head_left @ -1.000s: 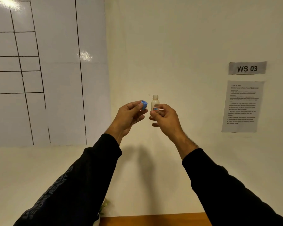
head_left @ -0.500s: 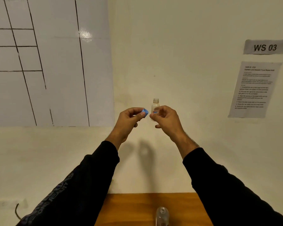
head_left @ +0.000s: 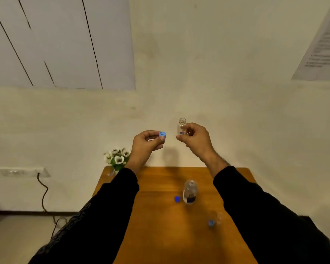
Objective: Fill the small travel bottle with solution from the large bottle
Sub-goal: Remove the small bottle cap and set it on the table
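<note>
My right hand (head_left: 195, 139) holds the small travel bottle (head_left: 182, 126) upright in the air above the table's far edge; its neck is uncapped. My left hand (head_left: 146, 142) pinches a light blue cap (head_left: 162, 135) a short way left of the bottle. On the wooden table (head_left: 160, 225) below stands the large clear bottle (head_left: 189, 191), uncapped, with a dark label low on it. A dark blue cap (head_left: 177, 199) lies just left of it.
Another small clear bottle with a blue cap (head_left: 214, 221) lies on its side at the table's right. White flowers in a glass (head_left: 117, 159) stand at the far left corner. A wall socket with a cable (head_left: 23, 172) is at left. A printed sheet (head_left: 324, 48) hangs on the wall.
The view has tilted down, bringing the table, large bottle and caps into sight. My hands have drawn slightly apart, still holding the cap and the small bottle.
</note>
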